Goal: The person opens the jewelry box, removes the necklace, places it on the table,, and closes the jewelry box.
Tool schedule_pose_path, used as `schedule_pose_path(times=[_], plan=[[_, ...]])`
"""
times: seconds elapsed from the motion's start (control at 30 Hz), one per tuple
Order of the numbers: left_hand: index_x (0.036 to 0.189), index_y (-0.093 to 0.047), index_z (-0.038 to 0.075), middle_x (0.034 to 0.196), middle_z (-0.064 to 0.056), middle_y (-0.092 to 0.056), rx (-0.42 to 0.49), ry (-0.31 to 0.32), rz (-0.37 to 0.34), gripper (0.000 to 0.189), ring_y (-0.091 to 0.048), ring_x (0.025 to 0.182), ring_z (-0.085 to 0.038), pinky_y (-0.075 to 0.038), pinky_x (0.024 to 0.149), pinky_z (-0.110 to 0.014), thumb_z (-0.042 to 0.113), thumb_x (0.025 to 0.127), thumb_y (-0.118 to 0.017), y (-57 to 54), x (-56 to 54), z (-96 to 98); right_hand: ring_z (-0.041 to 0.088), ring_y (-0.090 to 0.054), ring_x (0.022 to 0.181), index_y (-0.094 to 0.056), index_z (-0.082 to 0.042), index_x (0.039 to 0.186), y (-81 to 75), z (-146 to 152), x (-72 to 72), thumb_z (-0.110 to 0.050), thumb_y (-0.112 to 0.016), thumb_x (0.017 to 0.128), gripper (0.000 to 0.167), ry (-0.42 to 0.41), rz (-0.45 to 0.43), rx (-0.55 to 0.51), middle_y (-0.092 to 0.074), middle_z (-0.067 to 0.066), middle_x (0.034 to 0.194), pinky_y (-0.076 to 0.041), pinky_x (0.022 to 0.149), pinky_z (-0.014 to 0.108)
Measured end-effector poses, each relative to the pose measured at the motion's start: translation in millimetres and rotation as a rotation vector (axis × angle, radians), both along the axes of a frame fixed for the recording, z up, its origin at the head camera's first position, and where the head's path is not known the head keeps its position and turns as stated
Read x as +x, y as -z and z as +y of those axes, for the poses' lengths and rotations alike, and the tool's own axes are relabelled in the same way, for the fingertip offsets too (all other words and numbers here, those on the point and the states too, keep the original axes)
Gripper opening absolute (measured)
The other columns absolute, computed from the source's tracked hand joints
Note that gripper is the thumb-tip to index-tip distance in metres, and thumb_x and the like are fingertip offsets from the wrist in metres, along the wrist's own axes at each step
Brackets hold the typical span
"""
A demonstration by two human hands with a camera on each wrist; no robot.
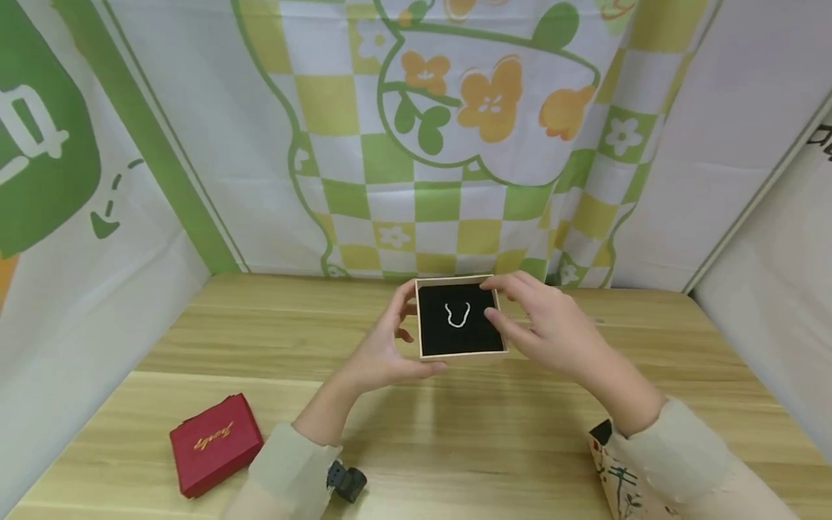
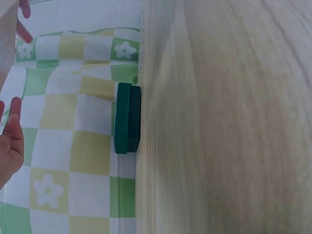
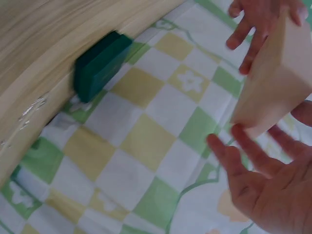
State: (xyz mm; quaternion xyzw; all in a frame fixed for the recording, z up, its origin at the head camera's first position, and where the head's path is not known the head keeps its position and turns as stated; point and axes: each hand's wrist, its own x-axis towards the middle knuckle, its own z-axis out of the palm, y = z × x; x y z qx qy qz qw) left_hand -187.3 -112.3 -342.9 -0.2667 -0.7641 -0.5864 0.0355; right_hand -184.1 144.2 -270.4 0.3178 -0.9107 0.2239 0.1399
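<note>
In the head view a square, pale-rimmed box (image 1: 463,355) with a black lining is held above the table. A thin white chain (image 1: 458,323), looking like a bracelet or necklace, lies in a U shape on the lining. My left hand (image 1: 388,354) grips the box's left side, thumb along its near edge. At the right side, my right hand (image 1: 552,325) touches the box's rim with its forefinger and thumb tips, fingers mostly straight. The right wrist view shows the box's plain pale outside (image 3: 275,73) between both hands.
A red case (image 1: 217,444) with gold lettering lies at the front left, beside a small black object (image 1: 347,482) near my left sleeve. A patterned box (image 1: 620,480) is partly under my right forearm. A green box (image 2: 127,118) stands at the table's back edge before the curtain.
</note>
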Motion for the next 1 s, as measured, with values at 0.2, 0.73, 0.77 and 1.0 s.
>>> schedule_pose_path(times=[0.2, 0.73, 0.77, 1.0], plan=[[0.151, -0.027, 0.021, 0.136, -0.005, -0.052, 0.005, 0.012, 0.008, 0.108, -0.05, 0.118, -0.025, -0.044, 0.082, -0.043, 0.004, 0.065, -0.09, -1.6, -0.7, 2.3, 0.026, -0.067, 0.098, -0.051, -0.009, 0.137, -5.4, -10.0, 0.6, -0.02, -0.055, 0.098, 0.041, 0.032, -0.071, 0.107, -0.059, 0.01, 0.136, -0.054, 0.083, 0.047], [0.153, -0.028, 0.024, 0.133, -0.006, -0.054, 0.029, 0.032, -0.057, 0.108, -0.052, 0.115, -0.022, -0.045, 0.081, -0.041, 0.001, 0.066, -0.088, 7.9, -2.2, 3.2, 0.033, -0.043, 0.099, -0.062, -0.008, 0.123, -7.4, -28.4, -2.7, -0.008, -0.062, 0.08, 0.043, 0.094, -0.159, 0.182, -0.06, 0.015, 0.114, -0.039, 0.075, 0.042], [0.152, -0.028, 0.024, 0.133, -0.006, -0.054, 0.032, 0.029, -0.056, 0.107, -0.051, 0.115, -0.022, -0.044, 0.082, -0.043, 0.002, 0.066, -0.088, 7.9, -2.0, 3.5, 0.033, -0.04, 0.1, -0.063, -0.01, 0.121, -8.2, -29.3, -3.2, -0.008, -0.061, 0.08, 0.041, 0.11, -0.168, 0.171, -0.057, 0.015, 0.114, -0.037, 0.072, 0.04], [0.15, -0.031, 0.026, 0.136, -0.002, -0.053, 0.01, -0.014, -0.035, 0.103, -0.051, 0.118, -0.024, -0.042, 0.083, -0.044, 0.007, 0.067, -0.089, 5.5, 0.0, 4.5, 0.034, -0.031, 0.106, -0.063, -0.009, 0.115, -4.3, -32.0, -5.9, -0.005, -0.057, 0.079, 0.037, 0.135, -0.224, 0.015, -0.042, 0.015, 0.115, -0.033, 0.076, 0.039]])
